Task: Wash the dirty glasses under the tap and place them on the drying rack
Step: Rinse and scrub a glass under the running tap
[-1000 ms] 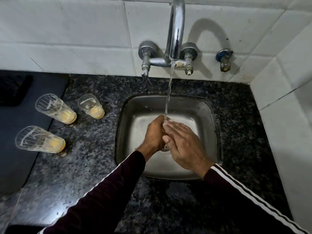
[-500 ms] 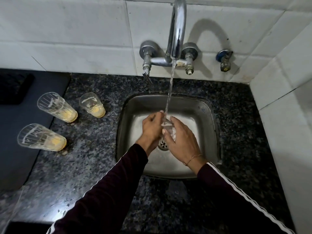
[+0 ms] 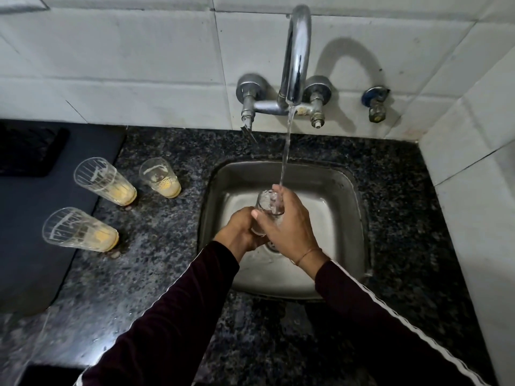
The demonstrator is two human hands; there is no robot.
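Note:
A clear glass (image 3: 268, 203) stands upright over the steel sink (image 3: 345, 190), right under the stream from the chrome tap (image 3: 296, 54), and water runs into its mouth. My left hand (image 3: 239, 232) grips its lower part from the left. My right hand (image 3: 289, 227) wraps its side from the right, fingers reaching up to the rim. Three dirty glasses with yellowish dregs stand on the dark granite counter to the left: one near the sink (image 3: 160, 178), one further left (image 3: 104, 181), one nearer me (image 3: 79, 229).
A dark mat (image 3: 41, 218) covers the counter's left end, with a black textured pad (image 3: 28, 149) at the back. White tiled walls close the back and right side. A small valve (image 3: 376, 103) sticks out of the wall right of the tap.
The glass has come up into view between my hands and turned mouth-up under the stream. My right hand moved from covering it to gripping its side.

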